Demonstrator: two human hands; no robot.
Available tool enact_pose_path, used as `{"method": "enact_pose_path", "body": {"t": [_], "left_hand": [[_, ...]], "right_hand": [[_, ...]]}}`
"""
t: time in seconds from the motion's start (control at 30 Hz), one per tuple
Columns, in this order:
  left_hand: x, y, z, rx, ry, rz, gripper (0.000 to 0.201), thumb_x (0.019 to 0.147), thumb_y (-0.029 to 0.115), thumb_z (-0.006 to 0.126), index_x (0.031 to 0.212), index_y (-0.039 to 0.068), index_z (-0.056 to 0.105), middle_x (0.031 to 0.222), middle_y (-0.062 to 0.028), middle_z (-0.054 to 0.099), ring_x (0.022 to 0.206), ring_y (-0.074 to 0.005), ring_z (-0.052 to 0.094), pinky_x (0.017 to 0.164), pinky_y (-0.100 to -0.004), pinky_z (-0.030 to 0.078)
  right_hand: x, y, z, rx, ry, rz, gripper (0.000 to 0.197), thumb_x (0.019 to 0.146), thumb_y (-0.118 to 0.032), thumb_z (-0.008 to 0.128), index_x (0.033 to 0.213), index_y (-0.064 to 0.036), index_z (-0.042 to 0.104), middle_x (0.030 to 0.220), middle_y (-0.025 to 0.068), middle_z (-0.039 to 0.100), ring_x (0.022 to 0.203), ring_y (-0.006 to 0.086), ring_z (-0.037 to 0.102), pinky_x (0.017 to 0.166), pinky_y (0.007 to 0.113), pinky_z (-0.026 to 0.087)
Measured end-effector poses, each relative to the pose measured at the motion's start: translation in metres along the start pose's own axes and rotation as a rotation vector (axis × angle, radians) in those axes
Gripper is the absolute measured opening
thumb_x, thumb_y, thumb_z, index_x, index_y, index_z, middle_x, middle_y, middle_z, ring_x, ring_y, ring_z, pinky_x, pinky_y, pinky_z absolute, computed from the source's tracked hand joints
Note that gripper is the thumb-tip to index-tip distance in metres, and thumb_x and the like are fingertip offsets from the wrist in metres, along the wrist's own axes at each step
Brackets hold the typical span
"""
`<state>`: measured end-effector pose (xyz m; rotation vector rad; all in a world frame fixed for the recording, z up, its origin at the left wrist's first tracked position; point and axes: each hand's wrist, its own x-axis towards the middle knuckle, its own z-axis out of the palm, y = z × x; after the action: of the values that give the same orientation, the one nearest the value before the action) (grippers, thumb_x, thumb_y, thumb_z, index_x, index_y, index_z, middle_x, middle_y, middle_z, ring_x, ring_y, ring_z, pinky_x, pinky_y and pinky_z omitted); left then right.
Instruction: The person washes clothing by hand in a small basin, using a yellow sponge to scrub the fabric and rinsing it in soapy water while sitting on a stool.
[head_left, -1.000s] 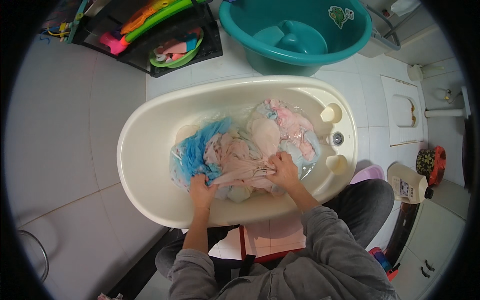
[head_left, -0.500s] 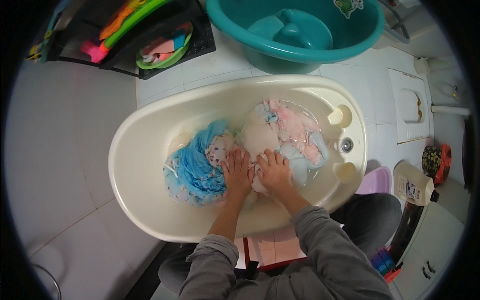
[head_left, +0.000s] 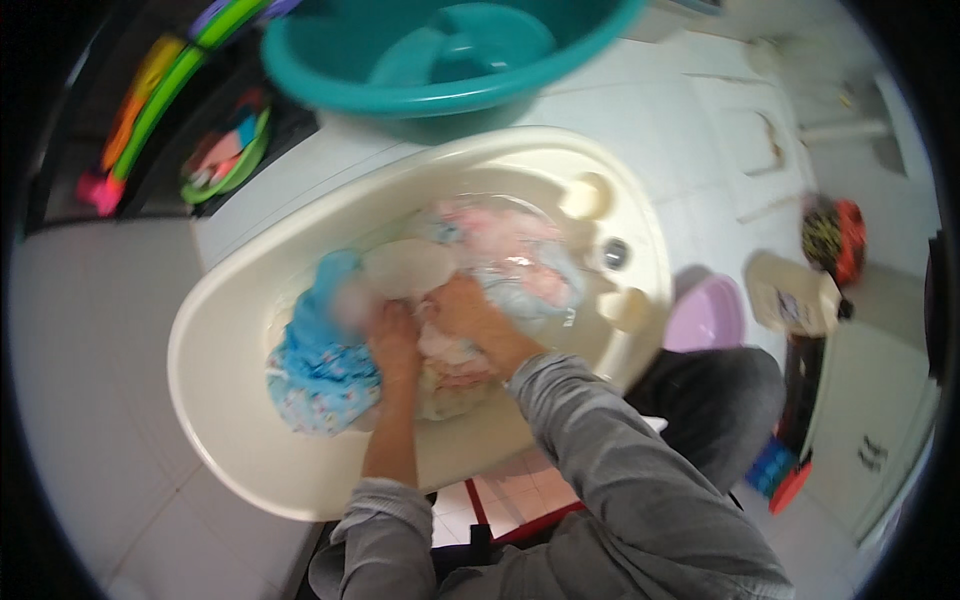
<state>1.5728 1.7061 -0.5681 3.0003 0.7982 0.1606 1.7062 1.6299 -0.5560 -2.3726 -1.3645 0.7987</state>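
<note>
A cream baby bathtub (head_left: pixel 225 440) holds wet laundry in shallow water. My left hand (head_left: pixel 393 335) is low in the tub, its blurred fingers curled into pale cloth (head_left: pixel 352 303) beside a blue floral cloth (head_left: pixel 330 365). To its right my right hand (head_left: pixel 465 310) is closed round a bunched pale pink cloth (head_left: pixel 450 355), which trails toward the tub's near side. Just beyond both hands a white cloth (head_left: pixel 410 266) bulges up from the water. Farther right, a pink and light blue garment (head_left: pixel 510 245) lies partly under water.
Beyond the tub stands a large teal basin (head_left: pixel 440 98) with a teal piece inside. A black rack at the far left carries a green bowl (head_left: pixel 235 178) of small cloths. Right of the tub are a lilac basin (head_left: pixel 708 312), a beige jug (head_left: pixel 790 293) and my bent knee.
The view has shifted, so the tub sits farther left and tilted. My hands have gone from pressing with spread fingers to curling into the cloth. A pale pink cloth now bunches by my right hand.
</note>
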Motion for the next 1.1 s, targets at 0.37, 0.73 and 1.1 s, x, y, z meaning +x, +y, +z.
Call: {"method": "enact_pose_path", "body": {"t": [0.37, 0.73, 1.1], "left_hand": [[-0.056, 0.054, -0.136, -1.104, 0.170, -0.722, 0.026, 0.087, 0.022, 0.040, 0.071, 0.001, 0.046, 0.067, 0.0000, 0.043, 0.064, -0.0104, 0.039, 0.058, -0.0236, 0.034], [-0.008, 0.033, -0.387, -1.423, 0.842, -0.414, 0.023, 0.087, 0.023, 0.041, 0.078, 0.003, 0.049, 0.075, -0.0029, 0.050, 0.071, -0.0111, 0.048, 0.066, -0.0264, 0.042], [-0.050, -0.068, -0.342, -0.470, 1.007, -0.793, 0.032, 0.084, 0.029, 0.044, 0.086, -0.002, 0.050, 0.086, -0.0076, 0.052, 0.076, -0.0167, 0.048, 0.072, -0.0300, 0.041]], "right_hand": [[-0.097, -0.021, -0.067, 0.339, 0.163, 0.002, 0.037, 0.050, -0.030, 0.070, 0.078, -0.0086, 0.060, 0.085, 0.0047, 0.050, 0.088, 0.0240, 0.049, 0.074, 0.034, 0.042], [-0.119, -0.069, -0.164, 0.546, 0.796, -0.282, 0.011, 0.067, -0.012, 0.054, 0.067, -0.0023, 0.048, 0.067, 0.0117, 0.046, 0.059, 0.0283, 0.048, 0.052, 0.036, 0.039], [-0.150, -0.136, -0.230, 0.685, 0.594, -0.615, 0.009, 0.068, -0.011, 0.050, 0.074, -0.0038, 0.050, 0.071, 0.0117, 0.046, 0.070, 0.0287, 0.049, 0.061, 0.040, 0.040]]}}
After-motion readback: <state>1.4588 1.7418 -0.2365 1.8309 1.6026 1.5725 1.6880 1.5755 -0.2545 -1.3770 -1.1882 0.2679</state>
